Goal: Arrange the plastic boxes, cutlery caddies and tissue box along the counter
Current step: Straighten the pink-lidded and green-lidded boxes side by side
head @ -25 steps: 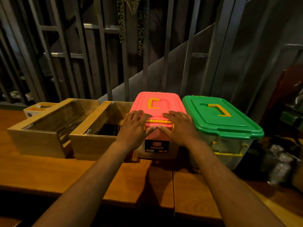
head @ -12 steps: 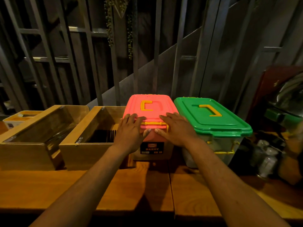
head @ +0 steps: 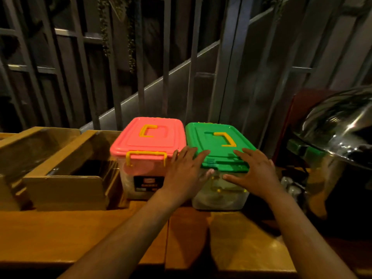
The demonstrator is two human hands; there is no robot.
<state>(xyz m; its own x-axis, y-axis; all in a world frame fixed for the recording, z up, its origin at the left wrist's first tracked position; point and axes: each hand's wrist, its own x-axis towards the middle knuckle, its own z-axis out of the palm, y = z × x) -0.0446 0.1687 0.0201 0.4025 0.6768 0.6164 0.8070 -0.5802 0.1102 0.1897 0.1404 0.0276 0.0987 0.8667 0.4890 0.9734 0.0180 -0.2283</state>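
Two clear plastic boxes stand side by side at the back of the wooden counter: a pink-lidded box with yellow handles on the left, a green-lidded box on the right. My left hand lies with spread fingers on the front left corner of the green lid, its thumb down over the box front. My right hand rests spread on the front right of that lid. Neither hand grips anything. Two wooden cutlery caddies stand left of the pink box.
A shiny metal dome cover and dark clutter, including small glass bottles, crowd the right end of the counter. Metal railing bars rise right behind the boxes.
Both hands left the pink box's front and moved right onto the green lid. The view swung right, so the tissue box at far left is out of frame.
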